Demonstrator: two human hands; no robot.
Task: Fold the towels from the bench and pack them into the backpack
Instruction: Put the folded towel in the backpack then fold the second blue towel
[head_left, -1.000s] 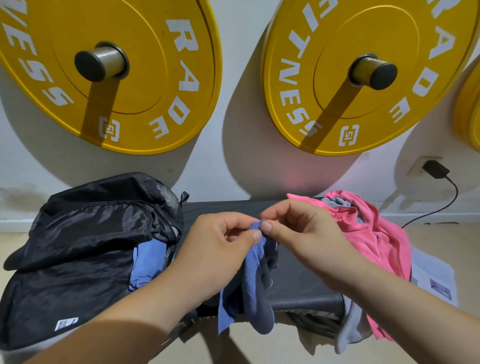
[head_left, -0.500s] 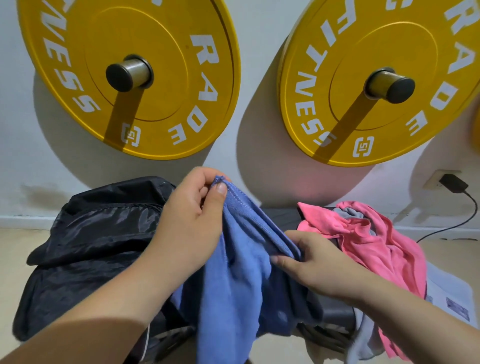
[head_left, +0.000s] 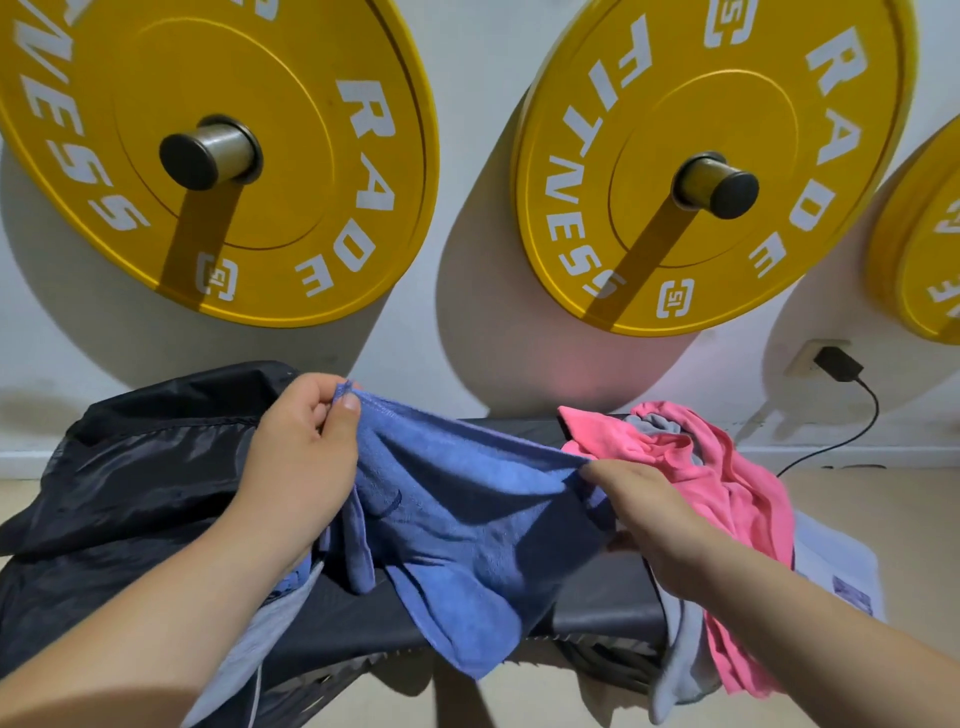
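Blue towel (head_left: 467, 514) hangs spread over the tabletop (head_left: 597, 608): our left grip (head_left: 304, 457) pinches its upper corner, our right grip (head_left: 644, 509) curls round the opposite edge. Black backpack (head_left: 130, 493) lies to the left, pink towel (head_left: 727, 467) heaped right.

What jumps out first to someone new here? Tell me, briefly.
Big yellow weight plates hang on the wall, filling the top of the view. Below them, the left hand and right hand hold a blue towel stretched between them above the bench. A black backpack sits at the left and a pink towel is heaped at the right.
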